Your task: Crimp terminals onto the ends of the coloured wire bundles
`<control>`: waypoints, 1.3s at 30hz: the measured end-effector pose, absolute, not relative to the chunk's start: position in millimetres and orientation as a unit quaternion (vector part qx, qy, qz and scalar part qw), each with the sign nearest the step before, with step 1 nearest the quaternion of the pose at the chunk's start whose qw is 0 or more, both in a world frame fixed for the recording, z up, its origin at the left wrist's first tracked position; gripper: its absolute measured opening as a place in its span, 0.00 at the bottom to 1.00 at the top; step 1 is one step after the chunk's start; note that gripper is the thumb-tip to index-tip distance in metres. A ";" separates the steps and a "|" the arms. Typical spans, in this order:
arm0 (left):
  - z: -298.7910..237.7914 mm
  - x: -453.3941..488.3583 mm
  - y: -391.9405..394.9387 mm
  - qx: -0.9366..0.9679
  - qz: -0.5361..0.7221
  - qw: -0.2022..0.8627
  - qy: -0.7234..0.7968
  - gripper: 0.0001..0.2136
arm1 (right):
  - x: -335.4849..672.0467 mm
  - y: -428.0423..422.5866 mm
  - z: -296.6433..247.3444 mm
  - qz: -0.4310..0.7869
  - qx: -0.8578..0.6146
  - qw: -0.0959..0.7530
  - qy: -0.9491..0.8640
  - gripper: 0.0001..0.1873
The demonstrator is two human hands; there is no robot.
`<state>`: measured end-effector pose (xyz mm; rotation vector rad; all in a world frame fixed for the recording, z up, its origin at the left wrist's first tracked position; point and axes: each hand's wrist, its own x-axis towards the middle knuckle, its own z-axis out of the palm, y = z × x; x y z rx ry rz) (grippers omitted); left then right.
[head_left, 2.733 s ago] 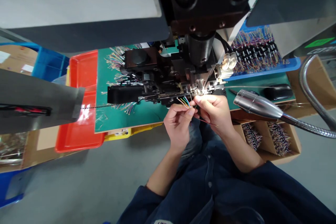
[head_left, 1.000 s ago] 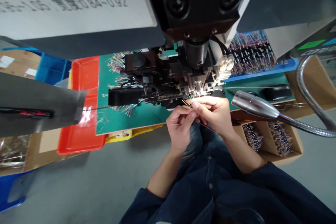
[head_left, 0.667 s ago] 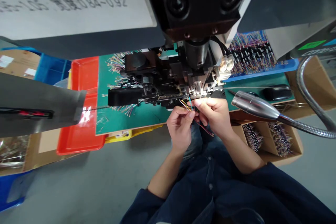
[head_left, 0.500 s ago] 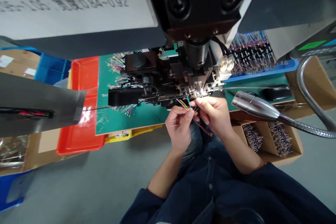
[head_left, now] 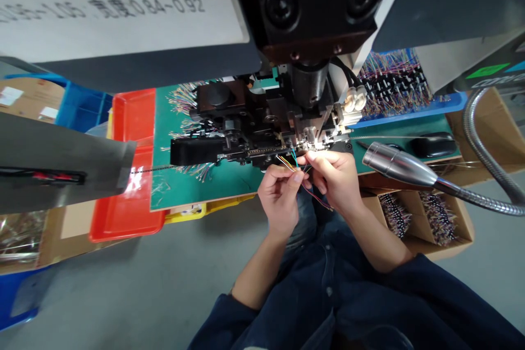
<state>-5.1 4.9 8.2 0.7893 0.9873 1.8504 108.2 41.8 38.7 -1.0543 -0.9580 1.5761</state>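
Both hands are raised in front of a wire crimping press (head_left: 266, 131). My left hand (head_left: 281, 197) pinches a small bunch of thin coloured wires (head_left: 288, 163) between thumb and fingertips. My right hand (head_left: 334, 179) pinches the same bunch close by, its fingertips just below the press's metal jaws (head_left: 314, 139). A red-and-dark wire end (head_left: 320, 201) trails down past my right palm. A strip of terminals (head_left: 262, 149) runs left along the press's feed. The jaw contact point is hidden by my fingers.
A green mat (head_left: 205, 188) under the press holds fanned wire bundles. A blue tray (head_left: 394, 85) of wired connectors is at the back right. A gooseneck lamp (head_left: 400, 170) juts in at right, above a cardboard box (head_left: 418, 219). A red tray (head_left: 127, 210) lies left.
My hands have drawn slightly closer to the press, and the wires now fan upward toward the jaws. The camera has shifted slightly; the press and trays have not moved.
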 end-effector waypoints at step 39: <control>3.3 -7.6 2.2 0.338 0.729 0.411 0.430 0.11 | 110.6 43.3 39.2 0.643 -0.445 0.472 -0.408 0.21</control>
